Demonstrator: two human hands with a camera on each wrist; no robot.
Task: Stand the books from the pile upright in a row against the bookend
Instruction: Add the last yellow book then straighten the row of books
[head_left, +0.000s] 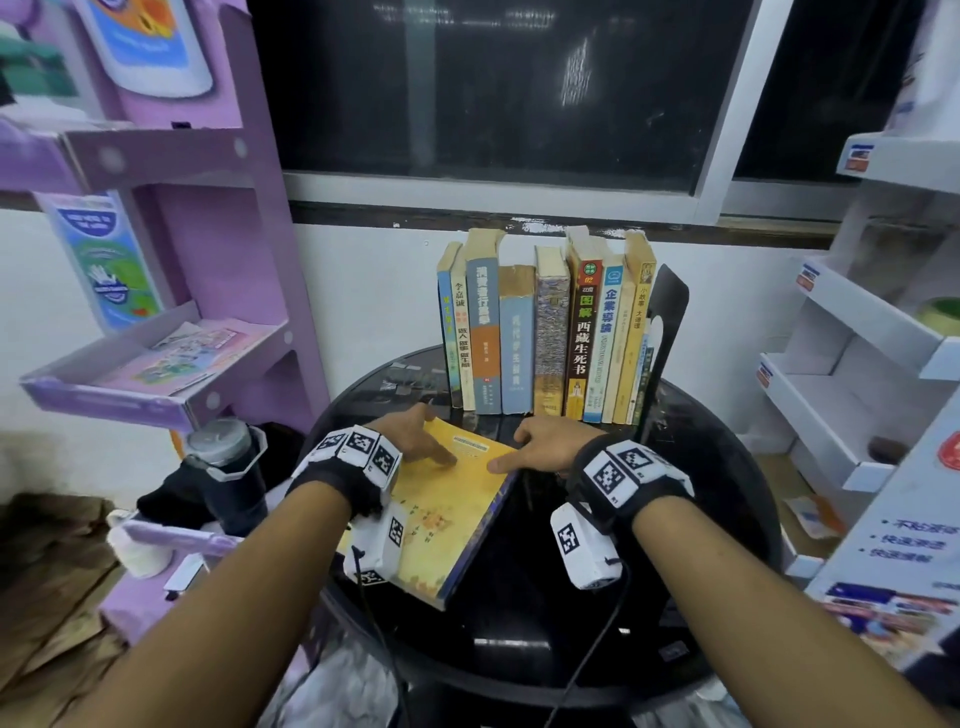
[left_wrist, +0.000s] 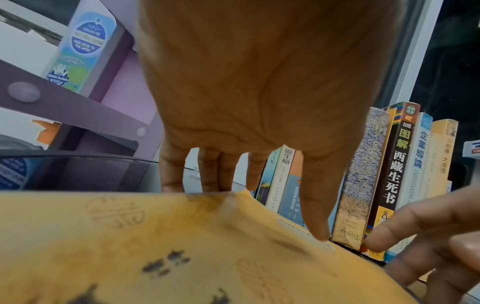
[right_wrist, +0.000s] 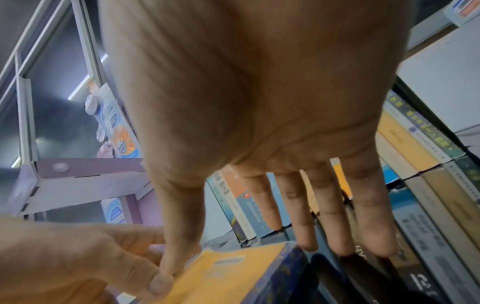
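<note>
Both hands rest extended fingers on the yellow book (head_left: 447, 504) lying flat at centre frame: left hand (head_left: 415, 441), right hand (head_left: 540, 447); neither grips it.

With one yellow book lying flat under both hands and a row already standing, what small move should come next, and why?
Probably close both hands on the far edge of the yellow book and tip it up onto its end. It lies flat on the black table. The left hand and right hand only rest on its cover with thumbs laid across. The row of upright books stands against the bookend, open at its left end.
</note>
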